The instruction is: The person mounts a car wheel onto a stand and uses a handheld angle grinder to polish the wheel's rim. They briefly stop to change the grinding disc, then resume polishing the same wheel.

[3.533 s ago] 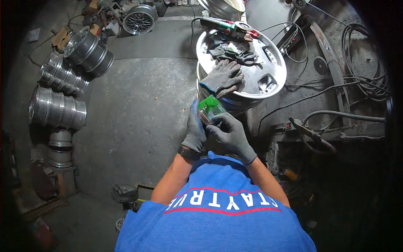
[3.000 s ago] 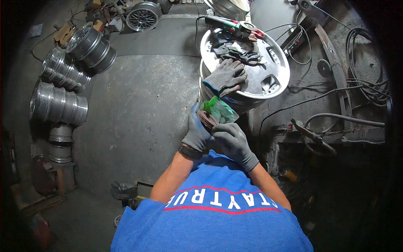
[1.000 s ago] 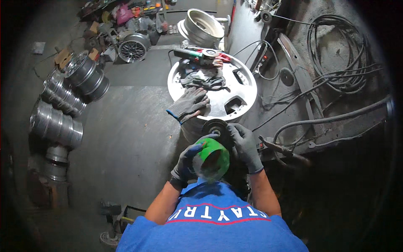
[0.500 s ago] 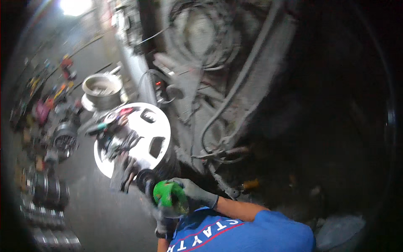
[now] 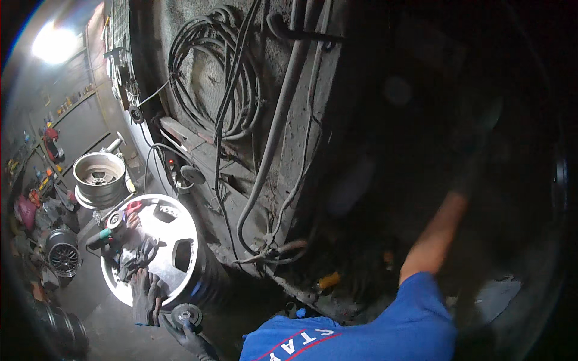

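My left hand (image 5: 195, 344), in a dark grey glove, is at the bottom just off the near rim of the wheel. Its fingers close on a dark round disc (image 5: 186, 314) with a paler hub; whether the disc belongs to a larger tool is hidden. My right arm reaches far to the right, and my right hand (image 5: 475, 141) is a faint blur in the dark, its fingers and any held thing unclear. The silver car wheel (image 5: 174, 280) carries an empty-looking grey glove (image 5: 146, 295), a dark crumpled cloth (image 5: 137, 256) and a green-and-black angle grinder (image 5: 108, 231).
A second bare rim (image 5: 99, 180) stands behind the wheel. Further dark wheels (image 5: 63, 256) and clutter sit at the left. Coiled hose (image 5: 223, 72) and cables hang on the rough wall ahead. A yellow piece (image 5: 328, 280) lies low by the wall.
My right hand has swung from the green object in front of me out to the far right. My left hand now has the disc beside the wheel. The view has shifted right.
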Demonstrator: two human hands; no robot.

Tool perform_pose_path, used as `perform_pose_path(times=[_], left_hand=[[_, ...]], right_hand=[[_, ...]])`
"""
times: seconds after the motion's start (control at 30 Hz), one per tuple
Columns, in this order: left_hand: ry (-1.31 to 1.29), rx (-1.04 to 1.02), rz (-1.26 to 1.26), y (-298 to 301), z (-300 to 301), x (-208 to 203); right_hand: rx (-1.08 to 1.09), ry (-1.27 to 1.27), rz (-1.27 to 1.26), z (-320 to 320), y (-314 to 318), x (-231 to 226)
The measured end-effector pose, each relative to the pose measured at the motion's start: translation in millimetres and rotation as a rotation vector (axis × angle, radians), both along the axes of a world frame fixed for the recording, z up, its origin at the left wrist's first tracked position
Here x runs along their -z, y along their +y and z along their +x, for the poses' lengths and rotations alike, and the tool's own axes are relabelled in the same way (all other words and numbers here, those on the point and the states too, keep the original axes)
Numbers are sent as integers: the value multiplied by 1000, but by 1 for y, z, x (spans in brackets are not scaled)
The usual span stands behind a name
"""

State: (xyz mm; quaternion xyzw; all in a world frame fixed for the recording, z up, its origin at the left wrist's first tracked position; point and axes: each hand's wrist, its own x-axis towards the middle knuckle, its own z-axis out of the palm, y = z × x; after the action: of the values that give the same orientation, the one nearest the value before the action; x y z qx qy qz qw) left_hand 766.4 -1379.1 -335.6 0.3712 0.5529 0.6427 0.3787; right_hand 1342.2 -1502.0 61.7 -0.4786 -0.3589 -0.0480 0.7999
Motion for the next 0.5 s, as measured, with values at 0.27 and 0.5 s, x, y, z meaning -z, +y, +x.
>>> perform_pose_path(times=[0.27, 0.5], left_hand=[[-280, 55, -191, -18, 10, 37], [-332, -48, -249, -42, 36, -34]], right_hand=[[585, -343, -294, 147, 76, -130], [801, -654, -701, 192, 123, -78]])
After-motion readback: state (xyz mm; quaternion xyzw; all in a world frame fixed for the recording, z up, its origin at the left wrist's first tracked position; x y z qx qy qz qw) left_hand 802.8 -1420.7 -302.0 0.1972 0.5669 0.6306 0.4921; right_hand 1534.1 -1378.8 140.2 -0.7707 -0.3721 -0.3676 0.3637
